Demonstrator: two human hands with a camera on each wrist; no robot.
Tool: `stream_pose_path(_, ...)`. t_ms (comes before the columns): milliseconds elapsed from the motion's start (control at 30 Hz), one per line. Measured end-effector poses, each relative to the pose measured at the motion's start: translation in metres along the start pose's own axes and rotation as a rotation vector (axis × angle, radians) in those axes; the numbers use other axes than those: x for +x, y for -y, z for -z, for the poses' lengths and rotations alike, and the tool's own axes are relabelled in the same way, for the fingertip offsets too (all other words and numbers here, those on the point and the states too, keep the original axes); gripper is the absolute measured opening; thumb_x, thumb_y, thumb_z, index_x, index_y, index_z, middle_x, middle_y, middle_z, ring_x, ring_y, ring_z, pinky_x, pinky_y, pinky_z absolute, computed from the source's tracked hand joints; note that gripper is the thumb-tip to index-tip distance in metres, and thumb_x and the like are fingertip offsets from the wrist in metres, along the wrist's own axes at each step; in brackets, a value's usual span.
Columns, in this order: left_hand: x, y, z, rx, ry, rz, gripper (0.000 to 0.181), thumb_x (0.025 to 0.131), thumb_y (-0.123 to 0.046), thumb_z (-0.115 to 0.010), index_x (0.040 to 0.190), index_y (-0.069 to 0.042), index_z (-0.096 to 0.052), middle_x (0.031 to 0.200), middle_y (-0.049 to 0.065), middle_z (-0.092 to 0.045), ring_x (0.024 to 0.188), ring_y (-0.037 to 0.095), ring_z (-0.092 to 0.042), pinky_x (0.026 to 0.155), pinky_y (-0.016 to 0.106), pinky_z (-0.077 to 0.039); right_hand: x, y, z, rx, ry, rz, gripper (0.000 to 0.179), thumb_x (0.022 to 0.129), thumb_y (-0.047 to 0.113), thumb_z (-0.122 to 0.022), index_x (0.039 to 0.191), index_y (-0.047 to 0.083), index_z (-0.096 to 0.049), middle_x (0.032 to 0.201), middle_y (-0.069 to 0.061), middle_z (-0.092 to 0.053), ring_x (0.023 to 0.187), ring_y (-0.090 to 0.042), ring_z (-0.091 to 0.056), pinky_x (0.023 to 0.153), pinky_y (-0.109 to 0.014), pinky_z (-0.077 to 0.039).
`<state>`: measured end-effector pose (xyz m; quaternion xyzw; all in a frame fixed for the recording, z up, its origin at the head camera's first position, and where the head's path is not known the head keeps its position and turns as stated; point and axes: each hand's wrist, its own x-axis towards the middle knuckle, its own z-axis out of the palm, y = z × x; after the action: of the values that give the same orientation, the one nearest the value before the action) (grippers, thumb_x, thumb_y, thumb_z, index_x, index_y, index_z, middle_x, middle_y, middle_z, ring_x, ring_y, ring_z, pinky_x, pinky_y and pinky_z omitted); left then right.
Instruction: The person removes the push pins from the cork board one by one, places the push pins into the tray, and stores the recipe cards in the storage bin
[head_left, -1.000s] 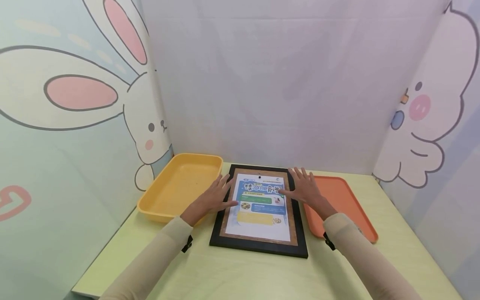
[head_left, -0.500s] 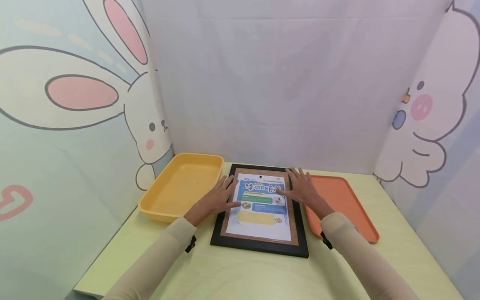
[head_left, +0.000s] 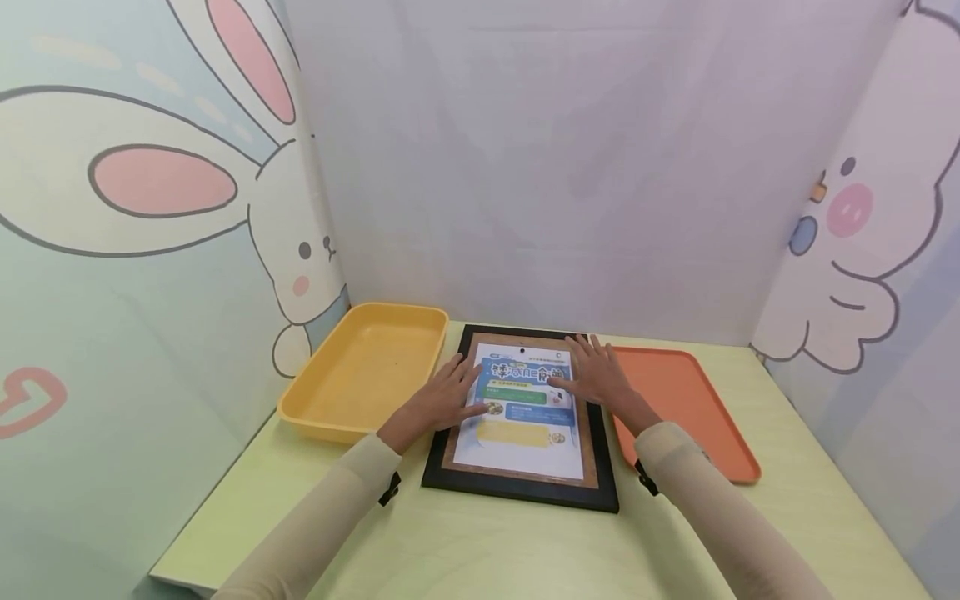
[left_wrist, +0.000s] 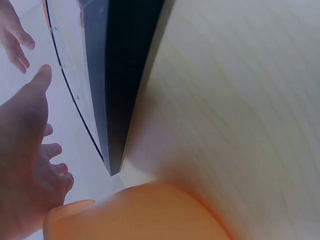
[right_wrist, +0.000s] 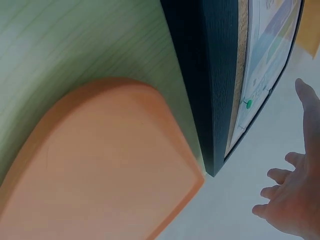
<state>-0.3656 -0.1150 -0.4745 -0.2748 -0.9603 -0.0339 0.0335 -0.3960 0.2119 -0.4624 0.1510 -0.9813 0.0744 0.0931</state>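
Pale table (head_left: 450, 550) (wood-grained), cartoon walls (head_left: 150, 350); hands (head_left: 442, 396) (head_left: 600, 375) over framed board (head_left: 519, 492).

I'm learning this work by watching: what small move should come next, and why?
Perhaps lower the right hand toward the green pin: it sits near the right edge of the paper, on that hand's side. That hand looks open and holds nothing; the left hand is also empty.

The poster (head_left: 522, 414) reads, in part, 减肥食谱 (the rest is too small).
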Motion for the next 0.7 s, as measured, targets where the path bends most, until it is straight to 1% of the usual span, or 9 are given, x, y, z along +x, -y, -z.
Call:
stream_pose_path(100, 0.001, -0.002, -0.001, 0.009, 0.014, 0.002, 0.089, 0.101, -0.066, -0.052, 0.165, -0.011, -0.026, 0.173, 0.013, -0.016, 0.159, 0.037, -0.012, 0.126, 0.05, -0.02, 0.002, 0.0, -0.002, 0.019, -0.002, 0.002, 0.102, 0.089, 0.064, -0.07, 0.16, -0.001, -0.034, 0.163, -0.028, -0.034, 0.151, -0.053, -0.025, 0.12, -0.072, -0.015)
stream_pose_path(200, 0.002, -0.004, -0.002, 0.017, 0.014, -0.003, 0.088, 0.101, -0.066, -0.051, 0.165, -0.01, -0.027, 0.173, 0.014, -0.014, 0.158, 0.039, -0.014, 0.126, 0.051, -0.021, 0.003, 0.0, -0.003, 0.032, 0.001, 0.001, 0.102, 0.089, 0.061, -0.072, 0.16, -0.001, -0.034, 0.163, -0.028, -0.034, 0.151, -0.053, -0.025, 0.12, -0.072, -0.016)
stream_pose_path(333, 0.004, -0.006, -0.005, 0.045, 0.016, -0.013, 0.088, 0.102, -0.065, -0.05, 0.164, -0.007, -0.027, 0.172, 0.017, -0.016, 0.157, 0.041, -0.017, 0.125, 0.052, -0.022, 0.005, 0.001, -0.004, 0.038, 0.009, -0.004, 0.103, 0.09, 0.062, -0.072, 0.161, -0.001, -0.032, 0.164, -0.025, -0.033, 0.151, -0.052, -0.025, 0.12, -0.07, -0.016)
stream_pose_path(433, 0.006, -0.006, -0.008, 0.056, 0.026, 0.001, 0.088, 0.102, -0.066, -0.048, 0.165, -0.008, -0.026, 0.172, 0.017, -0.017, 0.157, 0.041, -0.017, 0.126, 0.052, -0.022, 0.006, 0.001, -0.004, 0.055, 0.007, -0.01, 0.103, 0.089, 0.062, -0.073, 0.161, 0.0, -0.032, 0.164, -0.024, -0.033, 0.152, -0.051, -0.025, 0.121, -0.069, -0.016)
stream_pose_path(567, 0.006, -0.007, -0.012, 0.047, 0.036, 0.024, 0.089, 0.101, -0.067, -0.048, 0.166, -0.011, -0.026, 0.172, 0.016, -0.02, 0.158, 0.04, -0.017, 0.126, 0.051, -0.022, 0.006, 0.001, -0.006, 0.077, -0.007, -0.009, 0.101, 0.088, 0.06, -0.075, 0.159, -0.001, -0.035, 0.162, -0.025, -0.036, 0.151, -0.051, -0.028, 0.121, -0.069, -0.017)
stream_pose_path(700, 0.004, -0.008, -0.013, 0.032, 0.052, 0.035, 0.089, 0.101, -0.067, -0.05, 0.166, -0.012, -0.025, 0.172, 0.016, -0.02, 0.158, 0.039, -0.017, 0.126, 0.051, -0.022, 0.005, 0.001, -0.01, 0.089, -0.034, 0.01, 0.098, 0.087, 0.059, -0.077, 0.156, 0.001, -0.04, 0.158, -0.025, -0.043, 0.147, -0.051, -0.035, 0.12, -0.069, -0.021)
